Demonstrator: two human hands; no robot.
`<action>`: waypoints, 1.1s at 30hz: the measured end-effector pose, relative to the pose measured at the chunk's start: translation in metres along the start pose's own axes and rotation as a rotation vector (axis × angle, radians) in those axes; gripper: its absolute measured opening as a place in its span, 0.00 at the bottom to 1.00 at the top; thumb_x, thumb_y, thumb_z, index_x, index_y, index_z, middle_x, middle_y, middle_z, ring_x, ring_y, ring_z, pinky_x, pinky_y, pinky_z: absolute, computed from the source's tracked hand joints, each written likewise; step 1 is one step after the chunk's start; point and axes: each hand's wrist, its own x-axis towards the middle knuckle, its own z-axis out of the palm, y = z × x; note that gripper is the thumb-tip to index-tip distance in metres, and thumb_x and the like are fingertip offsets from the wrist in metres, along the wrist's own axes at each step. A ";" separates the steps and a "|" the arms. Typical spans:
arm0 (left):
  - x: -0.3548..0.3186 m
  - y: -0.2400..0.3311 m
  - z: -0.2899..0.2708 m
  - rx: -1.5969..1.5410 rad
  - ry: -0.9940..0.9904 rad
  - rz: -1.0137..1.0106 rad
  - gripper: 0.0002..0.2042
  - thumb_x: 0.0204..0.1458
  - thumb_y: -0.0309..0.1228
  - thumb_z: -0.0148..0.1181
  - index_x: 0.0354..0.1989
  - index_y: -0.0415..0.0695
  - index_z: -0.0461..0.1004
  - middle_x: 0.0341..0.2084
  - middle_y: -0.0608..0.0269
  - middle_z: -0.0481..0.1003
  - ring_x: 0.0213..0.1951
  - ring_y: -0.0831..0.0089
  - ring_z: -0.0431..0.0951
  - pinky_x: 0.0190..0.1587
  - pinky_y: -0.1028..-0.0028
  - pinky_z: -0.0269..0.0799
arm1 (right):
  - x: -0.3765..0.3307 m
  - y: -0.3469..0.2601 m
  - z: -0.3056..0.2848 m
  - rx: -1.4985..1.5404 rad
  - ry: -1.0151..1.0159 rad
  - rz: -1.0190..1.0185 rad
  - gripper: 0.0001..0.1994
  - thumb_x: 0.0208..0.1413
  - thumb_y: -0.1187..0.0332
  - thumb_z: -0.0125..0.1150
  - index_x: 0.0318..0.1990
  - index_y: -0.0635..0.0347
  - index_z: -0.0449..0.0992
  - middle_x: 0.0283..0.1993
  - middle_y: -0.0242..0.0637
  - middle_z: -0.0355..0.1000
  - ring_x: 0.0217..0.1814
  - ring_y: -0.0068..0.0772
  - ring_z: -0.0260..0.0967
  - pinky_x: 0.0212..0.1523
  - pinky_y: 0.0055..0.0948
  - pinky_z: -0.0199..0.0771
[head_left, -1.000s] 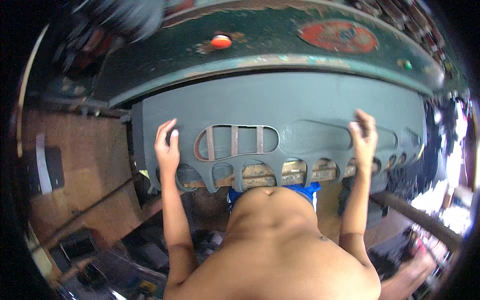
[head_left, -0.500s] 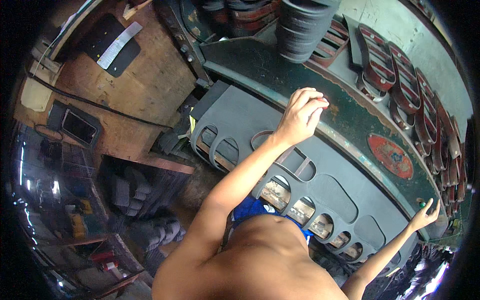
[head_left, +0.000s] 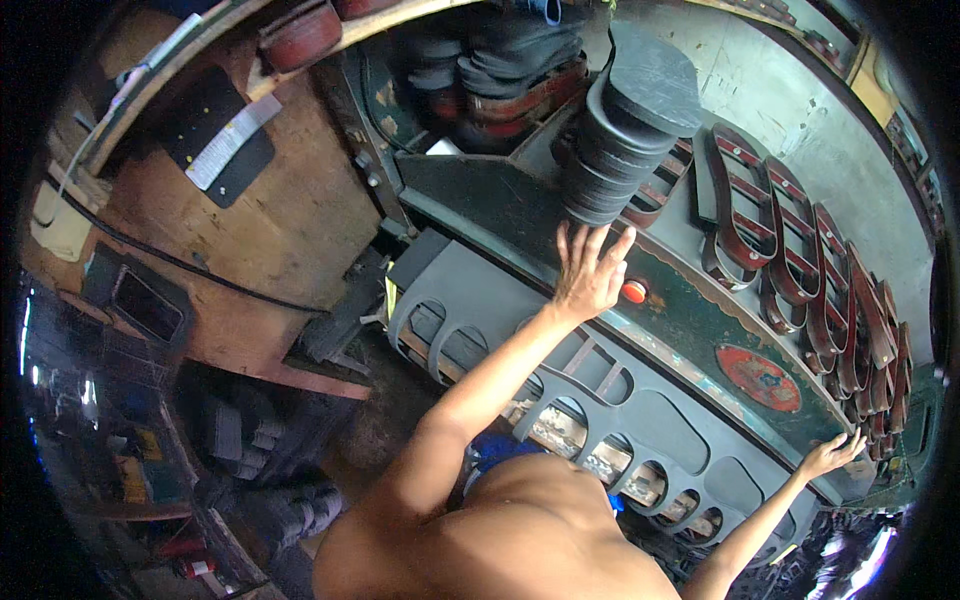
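My left hand (head_left: 590,275) is open, its fingers spread just below a tall stack of black sole-shaped pieces (head_left: 625,140). A red push button (head_left: 633,291) on the dark green machine beam (head_left: 690,325) shows right beside its thumb. Far to the right, my right hand (head_left: 832,456) is open with fingers stretched out at the end of the beam, holding nothing I can see. Below the beam lies a grey sheet (head_left: 665,395) with sole-shaped cutouts along its near edge. A sole-shaped metal cutting die (head_left: 597,368) rests on it, partly hidden by my left forearm.
Several red-brown cutting dies (head_left: 745,205) line the shelf behind the beam at right. More black pieces (head_left: 515,65) are piled at the back. A wooden board (head_left: 290,190) at left carries a black cable (head_left: 200,270) and a phone (head_left: 150,305).
My left hand has come off the red button, and its curled fingers have spread toward the stack. My right hand stays by the beam's end. The view has tilted up, showing more of the stack.
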 end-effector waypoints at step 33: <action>0.005 0.035 0.031 0.047 0.136 -0.281 0.27 0.69 0.34 0.37 0.71 0.28 0.53 0.69 0.26 0.49 0.72 0.37 0.52 0.74 0.43 0.44 | 0.010 -0.018 -0.003 -0.041 0.050 -0.012 0.29 0.76 0.50 0.40 0.71 0.66 0.64 0.77 0.58 0.55 0.80 0.58 0.50 0.78 0.58 0.48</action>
